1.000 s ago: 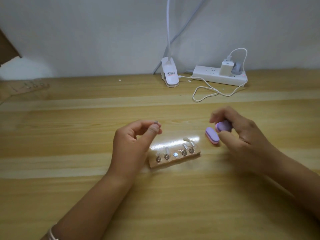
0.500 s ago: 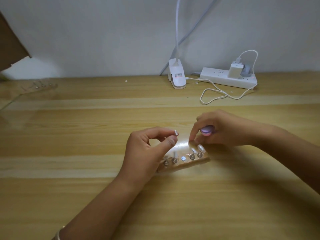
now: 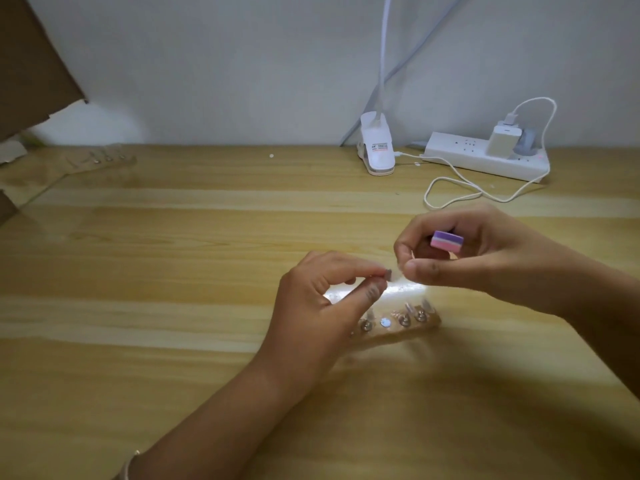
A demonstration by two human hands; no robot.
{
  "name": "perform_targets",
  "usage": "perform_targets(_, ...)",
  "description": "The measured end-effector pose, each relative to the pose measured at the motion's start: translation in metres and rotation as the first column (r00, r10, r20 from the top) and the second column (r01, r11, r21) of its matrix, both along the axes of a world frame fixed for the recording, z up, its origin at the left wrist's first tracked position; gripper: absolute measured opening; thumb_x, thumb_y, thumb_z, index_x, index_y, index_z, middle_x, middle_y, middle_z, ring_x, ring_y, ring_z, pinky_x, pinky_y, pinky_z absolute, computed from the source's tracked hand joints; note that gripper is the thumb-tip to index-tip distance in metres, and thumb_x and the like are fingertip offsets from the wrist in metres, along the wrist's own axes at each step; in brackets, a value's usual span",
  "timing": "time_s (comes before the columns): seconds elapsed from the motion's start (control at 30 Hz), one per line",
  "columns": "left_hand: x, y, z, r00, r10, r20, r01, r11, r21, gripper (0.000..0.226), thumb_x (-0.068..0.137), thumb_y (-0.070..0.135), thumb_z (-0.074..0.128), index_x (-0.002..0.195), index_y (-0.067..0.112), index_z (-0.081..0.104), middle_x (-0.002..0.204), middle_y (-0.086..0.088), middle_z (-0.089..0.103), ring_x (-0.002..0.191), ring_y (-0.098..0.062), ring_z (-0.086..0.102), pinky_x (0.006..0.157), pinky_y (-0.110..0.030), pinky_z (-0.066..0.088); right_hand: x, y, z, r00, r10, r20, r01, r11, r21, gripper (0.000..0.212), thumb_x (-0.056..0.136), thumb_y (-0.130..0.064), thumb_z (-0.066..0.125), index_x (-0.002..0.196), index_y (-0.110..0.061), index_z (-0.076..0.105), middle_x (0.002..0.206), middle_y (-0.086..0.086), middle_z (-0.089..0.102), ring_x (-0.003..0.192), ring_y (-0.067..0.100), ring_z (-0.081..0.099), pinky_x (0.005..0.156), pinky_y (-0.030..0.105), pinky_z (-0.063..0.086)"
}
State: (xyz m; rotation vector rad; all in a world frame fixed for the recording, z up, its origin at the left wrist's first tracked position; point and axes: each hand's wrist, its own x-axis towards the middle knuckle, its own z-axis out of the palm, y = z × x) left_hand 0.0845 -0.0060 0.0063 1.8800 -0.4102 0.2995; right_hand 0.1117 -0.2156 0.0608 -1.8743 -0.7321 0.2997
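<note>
Between both hands, just above the tabletop (image 3: 173,341), the left hand (image 3: 322,306) pinches a small metal stud (image 3: 389,274) between thumb and index tip, its other fingers curled. The right hand (image 3: 485,261) sits just right of it, and its fingertips nearly meet the left's. It grips a purple-pink buffer block (image 3: 446,241) in its curled fingers, with thumb and index closed together next to the stud (whether they hold anything tiny there is too blurred to tell). Stud and right thumb tip are very close, contact unclear.

Below the left hand's fingertips and under the right thumb, a wooden holder strip (image 3: 398,332) lies flat on the tabletop, its left end hidden behind the left hand. A row of metal studs (image 3: 420,317) stands in it, some carrying pale nail tips (image 3: 410,308), and one spot shows a bright round disc (image 3: 385,322).

Beyond the right hand, at the wall, are a white power strip (image 3: 460,157) with a charger (image 3: 504,142) plugged in and a looped white cable (image 3: 450,183). Beyond the left hand is a white clip lamp base (image 3: 377,150). Far left of the left hand is brown cardboard (image 3: 31,64). A thin bracelet (image 3: 129,462) is on the left wrist.
</note>
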Motion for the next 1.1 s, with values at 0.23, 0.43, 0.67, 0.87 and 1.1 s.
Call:
perform_targets(0.23,-0.001,-0.001,0.0,1.0,-0.016,0.018,0.016,1.0,-0.002,0.013,0.08,0.017,0.079,0.089,0.026,0.078,0.08,0.018,0.071,0.081,-0.001,0.056,0.072,-0.007,0.036,-0.003,0.007,0.004,0.997,-0.072,0.026,0.074,0.991,-0.11,0.007,0.084,-0.025,0.076,0.081,-0.02,0.073,0.079,0.018,0.064,0.069,0.024,0.051,0.067,0.034,0.039)
perform_targets(0.43,-0.002,-0.002,-0.002,0.998,-0.034,0.057,0.033,0.999,0.009,0.015,0.082,0.015,0.076,0.089,0.028,0.077,0.085,0.018,0.072,0.089,-0.01,0.061,0.079,-0.018,0.044,-0.009,0.013,0.01,0.986,-0.126,-0.11,0.112,0.986,-0.124,0.01,0.078,-0.027,0.076,0.077,-0.017,0.072,0.071,0.026,0.047,0.068,0.028,0.039,0.069,0.042,0.031)
perform_targets(0.67,-0.004,-0.004,-0.001,0.989,-0.022,0.144,0.017,0.999,0.035,0.014,0.082,0.02,0.073,0.087,0.032,0.075,0.088,0.018,0.072,0.089,-0.013,0.062,0.079,-0.026,0.048,-0.012,0.017,0.01,0.955,-0.256,-0.149,0.225,0.955,-0.193,0.007,0.077,-0.02,0.079,0.072,-0.023,0.075,0.065,0.002,0.053,0.065,0.018,0.047,0.069,0.039,0.036)
perform_targets(0.87,-0.005,-0.004,-0.001,0.981,-0.04,0.191,0.026,0.997,0.074,0.007,0.083,0.018,0.073,0.087,0.023,0.078,0.086,0.017,0.071,0.087,-0.014,0.06,0.079,-0.031,0.047,-0.014,0.018,0.011,0.943,-0.279,-0.184,0.242,0.95,-0.2,0.005,0.071,-0.024,0.078,0.072,-0.02,0.076,0.061,-0.002,0.052,0.063,0.015,0.046,0.069,0.035,0.034)
perform_targets(1.1,-0.004,-0.003,-0.003,0.955,-0.048,0.293,-0.003,0.985,0.174,0.008,0.085,0.018,0.071,0.087,0.022,0.078,0.085,0.017,0.069,0.084,-0.015,0.058,0.077,-0.03,0.045,-0.019,0.019,0.008,0.935,-0.298,-0.193,0.257,0.943,-0.212,0.007,0.074,-0.021,0.081,0.071,-0.02,0.075,0.059,-0.003,0.054,0.059,0.011,0.047,0.062,0.029,0.038)
